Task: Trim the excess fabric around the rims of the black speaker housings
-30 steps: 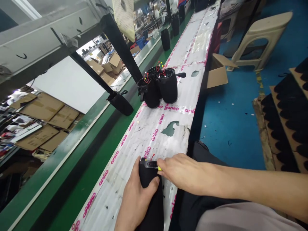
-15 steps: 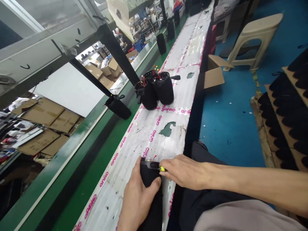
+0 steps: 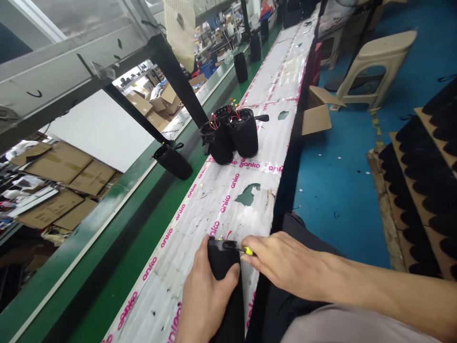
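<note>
My left hand (image 3: pixel 207 290) is wrapped round a black cloth-covered cylinder (image 3: pixel 230 300), which lies lengthwise with its rim end pointing away from me. A dark plastic piece with an oblong slot (image 3: pixel 226 244) sits at that rim, and short red wires stick up behind it. My right hand (image 3: pixel 282 257) is closed on a small yellow-and-dark tool (image 3: pixel 247 250), whose thin dark end points at the slotted piece. Its exact kind is mostly hidden by my fingers. Whether the tip touches the slot I cannot tell.
Ahead on the white-wrapped bench strip (image 3: pixel 250 214) stand three black cylinders (image 3: pixel 244 136) with red wires. Another black cylinder (image 3: pixel 173 162) is on the green belt (image 3: pixel 117 252). At right are a cardboard box (image 3: pixel 317 116), a plastic stool (image 3: pixel 382 57) and stacked black pieces (image 3: pixel 410 200).
My right hand has shifted slightly to the right, drawing the tool back so that more of its thin dark end shows. My left hand keeps its hold on the cylinder.
</note>
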Demonstrator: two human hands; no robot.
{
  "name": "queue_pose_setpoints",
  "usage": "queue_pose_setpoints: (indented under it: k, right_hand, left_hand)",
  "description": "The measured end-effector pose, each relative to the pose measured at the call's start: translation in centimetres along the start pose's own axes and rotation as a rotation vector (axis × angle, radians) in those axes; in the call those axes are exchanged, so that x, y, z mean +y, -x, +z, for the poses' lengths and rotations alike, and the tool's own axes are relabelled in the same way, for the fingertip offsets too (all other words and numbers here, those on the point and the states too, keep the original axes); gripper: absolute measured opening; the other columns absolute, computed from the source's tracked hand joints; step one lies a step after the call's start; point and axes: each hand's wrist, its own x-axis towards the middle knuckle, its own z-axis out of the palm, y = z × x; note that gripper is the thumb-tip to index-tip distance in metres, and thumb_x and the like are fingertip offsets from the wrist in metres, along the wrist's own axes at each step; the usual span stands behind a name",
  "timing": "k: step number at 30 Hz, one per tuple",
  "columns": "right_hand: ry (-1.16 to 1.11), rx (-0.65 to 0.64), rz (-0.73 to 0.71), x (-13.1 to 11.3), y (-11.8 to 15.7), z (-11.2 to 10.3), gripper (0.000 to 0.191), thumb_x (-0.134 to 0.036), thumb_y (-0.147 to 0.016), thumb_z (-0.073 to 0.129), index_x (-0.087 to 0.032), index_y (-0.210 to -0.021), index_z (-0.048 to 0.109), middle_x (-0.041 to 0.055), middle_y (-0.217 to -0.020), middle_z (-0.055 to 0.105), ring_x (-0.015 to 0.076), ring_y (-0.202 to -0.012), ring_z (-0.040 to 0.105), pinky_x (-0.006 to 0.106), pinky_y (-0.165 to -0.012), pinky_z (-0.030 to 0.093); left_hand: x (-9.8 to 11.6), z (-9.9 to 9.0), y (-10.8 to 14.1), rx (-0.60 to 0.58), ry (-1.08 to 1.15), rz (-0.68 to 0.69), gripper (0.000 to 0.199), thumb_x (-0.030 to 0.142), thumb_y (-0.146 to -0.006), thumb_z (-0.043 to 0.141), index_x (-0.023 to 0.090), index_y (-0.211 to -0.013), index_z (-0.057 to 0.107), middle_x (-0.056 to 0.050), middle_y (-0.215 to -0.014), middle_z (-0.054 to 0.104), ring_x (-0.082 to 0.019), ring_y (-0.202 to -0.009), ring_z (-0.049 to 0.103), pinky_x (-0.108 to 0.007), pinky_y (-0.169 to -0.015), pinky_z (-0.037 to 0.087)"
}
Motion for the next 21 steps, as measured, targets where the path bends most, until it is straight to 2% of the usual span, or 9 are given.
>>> queue_pose_setpoints:
  k: [3,6,9,12,17,21]
  right_hand:
    - [0.124,-0.1,0.0,-0.2,-0.4,-0.6,0.021,-0.032,-0.107,0.04,-0.019,-0.098,0.054,0.002,-0.077,0.066,0.0205,-0.063,0.064,0.033,-0.058,0.035]
    - [0.144,-0.184,0.0,-0.2,-1.0,-1.1,0.017,-0.028,-0.106,0.044,-0.018,-0.097,0.055,0.0024,-0.073,0.066,0.0214,-0.06,0.064,0.033,-0.056,0.033]
    - [0.157,-0.216,0.013,-0.3,-1.3,-1.2,0.016,-0.027,-0.105,0.045,-0.018,-0.097,0.056,0.0032,-0.075,0.067,0.0227,-0.061,0.066,0.033,-0.056,0.033]
    - [0.167,-0.192,0.017,-0.4,-1.1,-0.8,0.015,-0.028,-0.105,0.046,-0.018,-0.098,0.056,0.0027,-0.075,0.066,0.0233,-0.064,0.066,0.033,-0.058,0.034]
    - [0.14,-0.177,0.044,-0.4,-0.9,-0.3,0.016,-0.03,-0.105,0.045,-0.02,-0.097,0.054,0.0013,-0.072,0.065,0.0219,-0.061,0.065,0.032,-0.056,0.032]
    - [0.157,-0.165,0.004,-0.8,-1.8,-0.3,0.016,-0.029,-0.105,0.044,-0.02,-0.096,0.053,0.0014,-0.071,0.065,0.0229,-0.06,0.065,0.033,-0.054,0.028]
  left_hand:
    - [0.9,0.2,0.3,0.025,-0.062,-0.025,0.081,0.05,-0.084,0.058,0.018,-0.153,0.031,-0.016,-0.149,0.052,-0.038,-0.129,0.057,-0.054,-0.106,0.044]
    - [1.5,0.3,0.5,0.029,-0.086,-0.023,0.079,0.052,-0.084,0.057,0.019,-0.152,0.031,-0.017,-0.147,0.053,-0.039,-0.123,0.061,-0.053,-0.099,0.048]
    - [2.0,0.4,0.6,0.029,-0.109,-0.034,0.079,0.051,-0.084,0.056,0.02,-0.152,0.03,-0.017,-0.145,0.055,-0.04,-0.123,0.061,-0.054,-0.098,0.048]
    - [2.2,0.5,0.7,0.029,-0.113,-0.058,0.079,0.051,-0.084,0.057,0.021,-0.152,0.029,-0.016,-0.144,0.055,-0.042,-0.125,0.059,-0.057,-0.101,0.045]
    - [0.2,-0.1,0.0,-0.025,0.112,-0.035,0.073,0.056,-0.087,0.056,0.027,-0.151,0.034,-0.01,-0.154,0.047,-0.032,-0.141,0.045,-0.051,-0.116,0.034]
    - [-2.0,-0.8,-1.0,-0.128,0.368,-0.06,0.082,0.056,-0.078,0.07,0.023,-0.148,0.042,-0.011,-0.151,0.05,-0.031,-0.141,0.045,-0.049,-0.119,0.03]
